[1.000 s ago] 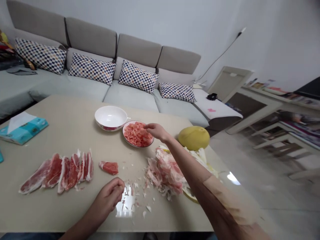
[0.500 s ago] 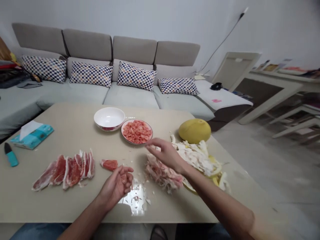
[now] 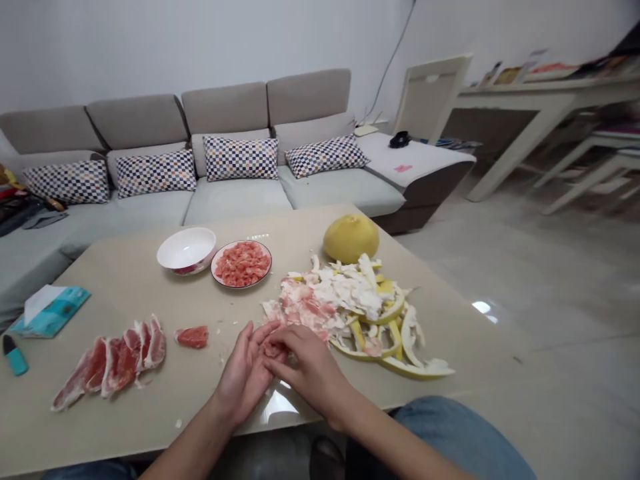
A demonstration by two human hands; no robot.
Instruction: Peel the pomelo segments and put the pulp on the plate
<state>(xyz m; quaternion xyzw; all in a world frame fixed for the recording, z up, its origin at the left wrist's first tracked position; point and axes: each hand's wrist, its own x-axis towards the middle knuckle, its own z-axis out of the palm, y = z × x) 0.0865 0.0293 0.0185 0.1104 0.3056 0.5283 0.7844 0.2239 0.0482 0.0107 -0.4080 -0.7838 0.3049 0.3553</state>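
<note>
My left hand (image 3: 244, 377) is cupped, palm up, around a small red piece of pomelo flesh (image 3: 273, 349) near the table's front edge. Over it, the fingers of my right hand (image 3: 311, 370) pinch at the same piece. A single peeled pomelo chunk (image 3: 193, 337) lies left of my hands. Farther left is a row of pomelo segments (image 3: 117, 360), still in pale membrane. Beyond my hands, a plate (image 3: 214, 272) holds a heap of loose pink pomelo flesh (image 3: 243, 263). Pinkish membrane scraps (image 3: 305, 307) lie just past my right hand.
White and yellow pomelo peel (image 3: 395, 337) is piled on the right, with a whole yellow pomelo (image 3: 351, 238) behind it. A white bowl (image 3: 187, 251) stands by the plate. At the left are a blue tissue pack (image 3: 55, 313) and a teal-handled knife (image 3: 17, 361).
My right hand has come back from above the membrane scraps and met my left hand at the pomelo flesh. The view has swung to the right.
</note>
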